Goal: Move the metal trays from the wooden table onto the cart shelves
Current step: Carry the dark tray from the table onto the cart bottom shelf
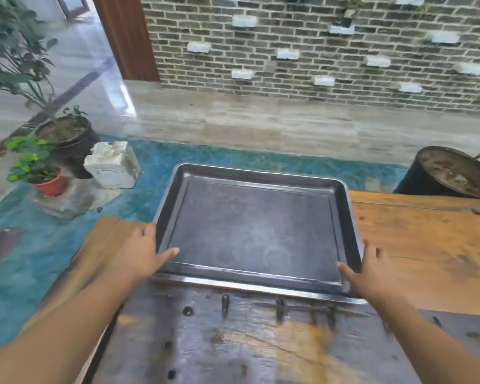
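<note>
Plants crowd the far left: a leafy green one in a red pot (50,185), a black pot of soil (68,137) behind it, and a pale stone block (112,164) just beside them on the blue-green floor (17,273), all clear of the wooden table (427,245). The table's left edge runs close under the left forearm, with open floor beyond it. The left hand (140,257) grips the left rim of the metal tray (255,231), thumb hooked over the rim onto the inside, fingers hidden below the edge. The tray is dark and shallow, with nothing in it; its far left corner juts past the table edge over the floor, and its near rim shows a bright strip that may belong to a second tray beneath, though that is unclear. The right hand (367,273) clasps the right rim the same way, thumb inside, fingers spread along the outer edge. Bare tabletop lies to the right of the tray. A large black planter (449,173) stands past the table's far right edge, before the brick wall (316,45).
</note>
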The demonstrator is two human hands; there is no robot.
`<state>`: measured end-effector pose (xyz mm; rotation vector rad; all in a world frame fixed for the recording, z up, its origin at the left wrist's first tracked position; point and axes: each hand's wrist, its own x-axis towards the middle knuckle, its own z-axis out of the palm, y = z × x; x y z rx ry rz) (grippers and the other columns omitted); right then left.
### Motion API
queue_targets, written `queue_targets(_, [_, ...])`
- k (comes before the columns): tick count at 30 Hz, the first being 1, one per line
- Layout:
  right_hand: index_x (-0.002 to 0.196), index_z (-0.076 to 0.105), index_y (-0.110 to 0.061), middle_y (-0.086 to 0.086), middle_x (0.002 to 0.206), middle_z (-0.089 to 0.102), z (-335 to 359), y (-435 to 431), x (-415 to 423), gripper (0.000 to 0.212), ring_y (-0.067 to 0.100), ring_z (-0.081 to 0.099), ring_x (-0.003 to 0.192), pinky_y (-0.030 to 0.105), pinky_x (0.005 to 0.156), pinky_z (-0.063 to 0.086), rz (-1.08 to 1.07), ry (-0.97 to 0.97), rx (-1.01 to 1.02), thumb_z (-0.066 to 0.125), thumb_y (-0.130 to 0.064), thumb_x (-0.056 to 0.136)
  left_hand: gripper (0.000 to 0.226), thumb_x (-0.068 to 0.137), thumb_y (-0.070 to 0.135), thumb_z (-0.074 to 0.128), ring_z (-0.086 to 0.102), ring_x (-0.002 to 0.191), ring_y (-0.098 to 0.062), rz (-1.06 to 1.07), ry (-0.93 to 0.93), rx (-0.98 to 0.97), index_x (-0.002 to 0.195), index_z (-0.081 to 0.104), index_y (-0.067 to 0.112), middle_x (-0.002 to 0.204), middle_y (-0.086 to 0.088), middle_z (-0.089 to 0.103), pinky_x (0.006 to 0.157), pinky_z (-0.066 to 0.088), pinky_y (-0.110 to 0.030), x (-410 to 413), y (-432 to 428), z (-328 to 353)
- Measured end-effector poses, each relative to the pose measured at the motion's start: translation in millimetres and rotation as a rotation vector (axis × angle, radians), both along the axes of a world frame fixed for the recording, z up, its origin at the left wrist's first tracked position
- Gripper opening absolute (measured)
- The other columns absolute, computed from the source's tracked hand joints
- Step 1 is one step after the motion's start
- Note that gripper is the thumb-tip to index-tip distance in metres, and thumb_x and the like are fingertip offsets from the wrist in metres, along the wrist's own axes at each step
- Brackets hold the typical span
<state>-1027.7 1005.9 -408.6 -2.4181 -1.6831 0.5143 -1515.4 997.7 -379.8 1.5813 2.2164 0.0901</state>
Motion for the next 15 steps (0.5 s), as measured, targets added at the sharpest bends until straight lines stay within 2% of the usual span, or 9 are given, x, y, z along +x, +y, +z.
queue_targets(4, [0.146,0.022,-0.015,0.024,0.127,0.044,-36.0,28.7,14.9,0.099,0.046,0.051,0.112,0.051,0.088,0.048,-0.013,-0.045,0.009,0.075,-0.057,0.074,0.104,0.082,0.066,0.063,0.039,0.136,-0.036,0.065,0.005,0.008,0.156,0.013,0.014,0.151,-0.021,0.033,0.106,0.037,-0.046,-8.0,35.6,-34.1])
queue_targets(8, [0.150,0.007,-0.031,0.021,0.131,0.037,-58.6,40.9,27.2,0.106,0.045,0.051,0.113,0.054,0.092,0.049,-0.019,0.013,-0.035,0.076,-0.054,0.074,0.109,0.080,0.067,0.064,0.044,0.131,-0.041,0.058,0.090,0.051,0.157,0.010,0.014,0.145,-0.025,0.041,0.104,0.040,-0.049,-14.1,63.2,-59.4])
queue_targets(10, [0.151,0.004,-0.034,0.019,0.128,0.039,-63.7,44.3,28.6,0.106,0.042,0.053,0.108,0.050,0.087,0.050,0.022,-0.018,-0.051,0.074,-0.057,0.075,0.111,0.079,0.065,0.066,0.045,0.128,-0.042,0.044,0.085,0.042,0.157,0.007,0.013,0.145,-0.026,0.039,0.101,0.042,-0.050,-17.5,73.1,-70.6])
queue_targets(12, [0.154,0.000,-0.035,0.015,0.119,0.039,-67.8,46.3,26.0,0.109,0.034,0.053,0.092,0.043,0.077,0.049,0.055,-0.066,-0.064,0.069,-0.065,0.075,0.116,0.078,0.066,0.066,0.053,0.118,-0.042,0.032,0.058,-0.026,0.157,-0.002,0.015,0.147,-0.026,0.032,0.092,0.048,-0.048,-16.4,77.2,-82.0])
queue_targets(14, [0.155,-0.001,-0.034,0.012,0.117,0.036,-74.3,44.1,21.2,0.113,0.030,0.050,0.086,0.041,0.074,0.049,0.038,-0.062,-0.071,0.065,-0.072,0.071,0.122,0.075,0.071,0.063,0.061,0.092,-0.038,0.004,0.140,-0.019,0.157,-0.007,0.014,0.140,-0.026,0.033,0.072,0.053,-0.042,-14.7,73.5,-95.9])
queue_targets(15, [0.155,-0.002,-0.034,0.012,0.117,0.035,-78.3,41.0,18.7,0.114,0.029,0.050,0.083,0.040,0.071,0.050,0.026,-0.070,-0.074,0.063,-0.075,0.070,0.122,0.074,0.072,0.062,0.059,0.078,-0.034,-0.017,0.193,0.016,0.157,-0.005,0.013,0.130,-0.024,0.038,0.059,0.051,-0.038,-14.2,69.8,-102.2])
